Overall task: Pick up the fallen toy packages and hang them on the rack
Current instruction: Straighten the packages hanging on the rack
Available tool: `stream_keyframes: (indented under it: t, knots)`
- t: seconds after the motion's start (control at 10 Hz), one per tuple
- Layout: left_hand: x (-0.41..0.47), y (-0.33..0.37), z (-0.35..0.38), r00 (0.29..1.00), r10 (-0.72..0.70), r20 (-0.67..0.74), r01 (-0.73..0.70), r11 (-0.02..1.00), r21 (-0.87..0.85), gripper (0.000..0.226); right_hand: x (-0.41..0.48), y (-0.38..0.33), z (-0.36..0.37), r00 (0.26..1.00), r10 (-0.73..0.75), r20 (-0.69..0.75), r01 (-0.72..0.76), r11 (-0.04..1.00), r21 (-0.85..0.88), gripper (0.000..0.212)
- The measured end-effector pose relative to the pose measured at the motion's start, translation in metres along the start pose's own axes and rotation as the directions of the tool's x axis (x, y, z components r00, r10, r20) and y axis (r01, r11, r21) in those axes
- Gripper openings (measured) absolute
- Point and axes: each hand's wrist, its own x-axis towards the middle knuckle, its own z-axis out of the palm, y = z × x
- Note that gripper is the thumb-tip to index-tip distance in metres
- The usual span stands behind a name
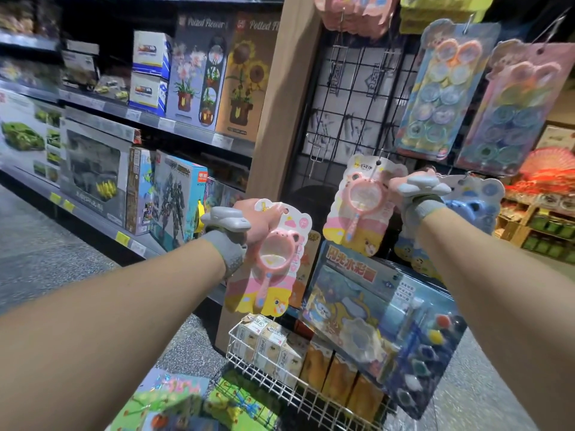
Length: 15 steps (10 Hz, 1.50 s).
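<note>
While the left hand [258, 223] grips the top edge of a pink toy package [273, 275], thumb laid over the front of the card, that package hangs tilted in mid-air just below the frame's centre, apart from the rack. It carries a pink bear-shaped net under a clear blister. At 2 o'clock from it, a second pink package [354, 219] of the same kind sits against the black wire rack [351, 98], its top hole meeting a thin hook [378, 164]. The right hand [404, 185] is at this card's 3 o'clock edge and touches it. A grey wrist device [424, 185] covers most of the fingers, so I cannot tell whether they pinch the card or only rest on it. A matching grey band [225, 220] sits on the left wrist.

At 3 o'clock from the right hand, partly behind it, a blue package [479, 203] hangs on the rack. Up at 1 o'clock hang two tall blister cards [441, 88] filled with round discs. At 6 o'clock from the second pink package, a blue painting set [367, 306] with a row of paint pots hangs low and tilted. At its 8 o'clock, a white wire basket [249, 365] holds small cartons. A wooden post [280, 104] borders the rack at 9 o'clock, and beyond it store shelves [140, 116] carry boxed building sets. Low at 7 o'clock of the frame lie blurred colourful packs [174, 396].
</note>
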Motion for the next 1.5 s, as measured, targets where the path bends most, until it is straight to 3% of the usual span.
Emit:
stream_keyframes:
  t: [0.1,0.2,0.3,0.4,0.5,0.6,0.7,0.8,0.9,1.0,1.4,1.5]
  knots:
    - [-0.002,-0.001,-0.002,1.0,0.005,0.008,-0.005,1.0,0.025,0.042,0.027,0.019,0.004,0.999,-0.008,0.048,0.006,0.999,0.036,0.086]
    - [-0.011,0.001,-0.005,0.999,0.038,0.014,-0.039,0.994,0.104,0.049,-0.045,-0.009,-0.012,0.999,-0.011,-0.033,0.01,0.999,-0.035,0.061]
    - [-0.016,0.005,-0.005,0.999,0.038,0.015,-0.039,0.994,0.104,0.05,-0.031,0.003,-0.008,0.999,-0.017,-0.048,0.014,0.998,-0.058,0.061]
    - [-0.024,0.01,-0.003,1.0,0.012,-0.001,-0.012,0.994,0.109,0.053,-0.049,0.002,-0.012,0.999,-0.033,0.042,0.04,0.983,-0.177,0.036]
    - [-0.029,0.014,0.002,1.0,0.0,-0.006,0.0,0.998,0.056,0.048,-0.08,-0.009,-0.008,0.988,-0.081,0.135,0.12,0.944,-0.309,0.026]
    - [-0.035,0.018,0.007,1.0,-0.022,0.02,0.023,0.999,-0.03,0.045,-0.099,-0.006,0.002,0.977,-0.126,0.175,0.159,0.968,-0.195,0.036]
    - [-0.04,0.02,0.01,0.999,-0.015,0.049,0.013,0.999,0.034,0.049,-0.113,0.002,0.013,0.952,-0.118,0.282,0.109,0.993,0.047,0.034]
    - [-0.049,0.021,0.016,0.998,0.019,0.053,-0.025,0.994,0.106,0.048,-0.131,0.003,0.009,0.933,-0.136,0.333,0.108,0.989,0.102,0.036]
    - [-0.055,0.027,0.025,1.0,0.011,0.014,-0.01,0.997,-0.073,0.034,-0.15,0.002,0.005,0.889,-0.214,0.405,0.194,0.977,0.091,0.03]
    - [-0.054,0.028,0.03,1.0,0.019,0.009,-0.018,0.999,-0.039,0.052,-0.158,0.003,0.008,0.88,-0.202,0.43,0.164,0.979,0.123,0.032]
    - [-0.051,0.028,0.031,0.991,0.118,0.068,-0.121,0.992,0.042,0.049,-0.143,0.001,-0.003,0.884,-0.263,0.387,0.223,0.964,0.146,0.025]
    - [-0.04,0.019,0.03,0.992,0.098,0.077,-0.094,0.994,-0.052,0.058,-0.124,-0.004,-0.013,0.906,-0.302,0.297,0.281,0.953,0.115,0.023]
